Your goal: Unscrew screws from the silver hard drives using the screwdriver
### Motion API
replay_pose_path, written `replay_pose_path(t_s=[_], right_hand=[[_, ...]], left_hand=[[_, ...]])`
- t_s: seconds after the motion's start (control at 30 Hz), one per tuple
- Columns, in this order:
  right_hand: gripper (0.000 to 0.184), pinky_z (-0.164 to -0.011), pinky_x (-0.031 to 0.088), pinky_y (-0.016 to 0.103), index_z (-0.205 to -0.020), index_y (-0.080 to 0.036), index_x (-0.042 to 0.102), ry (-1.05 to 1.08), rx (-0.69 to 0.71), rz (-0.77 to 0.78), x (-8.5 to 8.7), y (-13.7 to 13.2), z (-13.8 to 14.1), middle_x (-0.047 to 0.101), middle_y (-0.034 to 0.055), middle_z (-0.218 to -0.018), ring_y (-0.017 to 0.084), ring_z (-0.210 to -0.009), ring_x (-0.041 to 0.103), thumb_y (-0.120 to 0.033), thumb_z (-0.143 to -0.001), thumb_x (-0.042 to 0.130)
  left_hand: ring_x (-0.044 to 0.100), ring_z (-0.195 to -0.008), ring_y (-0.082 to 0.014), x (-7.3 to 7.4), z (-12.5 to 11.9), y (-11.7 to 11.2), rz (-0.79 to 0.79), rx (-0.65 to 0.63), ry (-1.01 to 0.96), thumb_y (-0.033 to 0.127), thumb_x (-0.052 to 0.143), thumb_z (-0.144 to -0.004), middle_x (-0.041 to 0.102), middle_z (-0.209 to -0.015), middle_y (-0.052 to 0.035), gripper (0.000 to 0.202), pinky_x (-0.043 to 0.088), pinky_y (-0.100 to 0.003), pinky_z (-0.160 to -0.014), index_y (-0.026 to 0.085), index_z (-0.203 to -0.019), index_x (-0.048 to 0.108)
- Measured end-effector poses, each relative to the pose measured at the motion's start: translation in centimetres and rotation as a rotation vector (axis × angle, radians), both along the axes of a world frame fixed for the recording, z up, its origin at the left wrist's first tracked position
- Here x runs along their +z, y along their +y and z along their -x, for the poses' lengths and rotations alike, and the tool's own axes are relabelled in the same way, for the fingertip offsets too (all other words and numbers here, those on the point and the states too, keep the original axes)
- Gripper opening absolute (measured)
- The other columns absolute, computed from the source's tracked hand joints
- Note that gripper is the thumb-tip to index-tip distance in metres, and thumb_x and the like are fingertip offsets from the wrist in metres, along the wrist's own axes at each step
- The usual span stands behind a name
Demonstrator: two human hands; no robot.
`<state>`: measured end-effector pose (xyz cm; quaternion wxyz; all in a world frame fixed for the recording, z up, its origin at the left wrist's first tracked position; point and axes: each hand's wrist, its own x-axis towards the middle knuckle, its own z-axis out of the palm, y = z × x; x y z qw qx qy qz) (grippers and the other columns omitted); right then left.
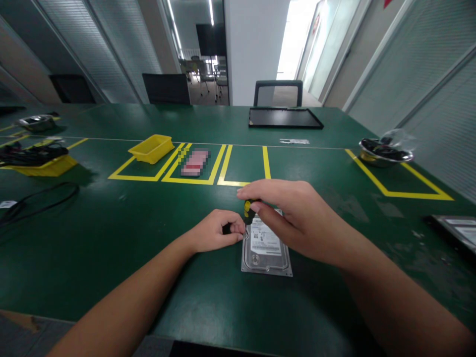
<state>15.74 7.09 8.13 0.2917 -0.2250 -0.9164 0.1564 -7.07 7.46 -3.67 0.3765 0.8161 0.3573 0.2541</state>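
Observation:
A silver hard drive [266, 248] with a white label lies flat on the green table [148, 238] in front of me. My right hand [293, 213] is closed round a yellow-and-black screwdriver [248, 208], its tip down at the drive's far left corner. My left hand [217, 235] is curled against the drive's left edge, fingers pinched on a small dark thing I cannot make out.
Yellow tape marks boxes on the table. A yellow tray [151, 148] and a pink blurred item [194, 162] sit beyond. Left: a yellow bin with black cables [35, 157]. Right: a metal bowl [385, 151] and another drive [459, 229]. A black tray [284, 118] lies far back.

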Motion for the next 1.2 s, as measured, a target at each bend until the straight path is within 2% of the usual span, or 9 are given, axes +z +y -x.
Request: replay_pose_path(t_s=[0.1,0.23,0.57,0.87,1.0,1.2], right_hand=[[0.036,-0.101,0.046,0.03,-0.123,-0.009,0.063,-0.011,-0.002,-0.005,-0.14,0.06,-0.08,0.067,0.0102,-0.125,0.016,-0.115,0.061,-0.008,-0.093,0.044],[0.039,-0.102,0.045,0.029,-0.126,-0.009,0.062,-0.018,0.015,-0.017,-0.25,0.16,-0.12,0.066,0.0097,-0.126,0.016,-0.116,0.061,-0.006,-0.091,0.045],[0.03,-0.084,0.047,0.028,-0.117,-0.006,0.066,0.03,0.047,-0.01,-0.08,0.09,0.5,0.066,0.0096,-0.104,0.015,-0.095,0.059,-0.011,-0.094,0.046],[0.036,-0.085,0.048,0.032,-0.123,-0.005,0.061,-0.005,0.024,-0.029,-0.01,-0.08,0.47,0.062,0.014,-0.109,0.018,-0.095,0.057,-0.011,-0.095,0.039],[0.035,-0.086,0.049,0.033,-0.121,-0.005,0.061,-0.026,0.008,-0.051,-0.1,-0.07,0.42,0.063,0.0143,-0.109,0.018,-0.095,0.057,-0.009,-0.092,0.042],[0.036,-0.078,0.048,0.032,-0.122,-0.006,0.062,-0.053,-0.019,-0.117,-0.4,0.28,0.56,0.063,0.013,-0.103,0.019,-0.09,0.057,-0.009,-0.09,0.046]], left_hand=[[0.06,-0.068,-0.0118,0.07,-0.01,0.02,-0.009,0.007,0.005,0.019,0.066,-0.082,0.065,-0.075,0.0011,0.005,0.045,-0.023,-0.066,0.015,-0.085,0.067],[0.059,-0.069,-0.0123,0.28,-0.08,0.04,-0.001,0.004,0.022,0.02,0.065,-0.083,0.064,-0.075,0.0006,0.006,0.045,-0.024,-0.066,0.014,-0.084,0.066],[0.06,-0.072,-0.0136,0.47,-0.09,-0.11,0.024,-0.007,0.037,0.02,0.063,-0.084,0.065,-0.077,-0.0002,0.007,0.046,-0.026,-0.069,0.014,-0.084,0.066],[0.06,-0.072,-0.0131,0.16,0.05,0.0,0.029,-0.011,0.017,0.021,0.064,-0.084,0.065,-0.078,-0.0002,0.007,0.047,-0.025,-0.069,0.014,-0.085,0.066],[0.061,-0.074,-0.0137,0.24,0.06,-0.03,0.03,-0.01,0.031,0.021,0.064,-0.084,0.066,-0.081,-0.001,0.007,0.047,-0.026,-0.071,0.015,-0.087,0.066],[0.06,-0.071,-0.0132,0.25,0.0,-0.04,0.02,-0.002,0.025,0.019,0.064,-0.083,0.065,-0.077,0.0002,0.005,0.046,-0.025,-0.069,0.015,-0.085,0.065]])
